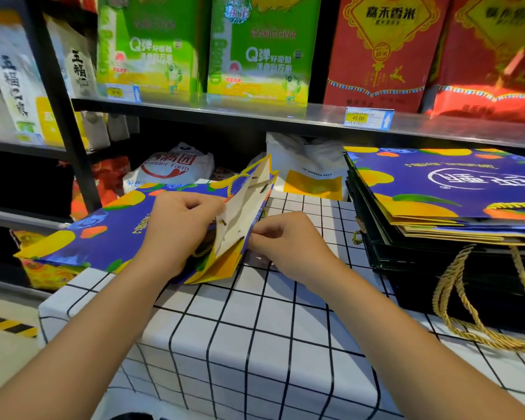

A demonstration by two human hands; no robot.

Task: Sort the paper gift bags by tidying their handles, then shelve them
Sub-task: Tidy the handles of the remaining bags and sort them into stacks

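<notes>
We see a blue gift bag printed with yellow and orange fruit lying flat on a table covered in a white cloth with a black grid. Its mouth is opened toward our right hand, and the pale inner lining stands up between our two hands. Our left hand rests on top of the bag with the fingers curled over the near edge of the opening, gripping the paper at the mouth. Our right hand sits just to the right of the opening, fingers bent and the thumb and forefinger pinched on the bag's blue rim. A yellow twisted cord handle loops up beyond our left hand, at the far side of the mouth; another bit of yellow cord shows below our left hand's fingers, though we cannot tell how it lies.

Well to the right of our right hand, a stack of flat gift bags rests on the same table: blue fruit-printed ones on top, dark ones beneath, with gold rope handles hanging down over the front edge.

Beyond both hands a metal shelf carries green boxes and red packs, with a yellow price tag on its edge. Under that shelf, past the bag, lie white sacks.
</notes>
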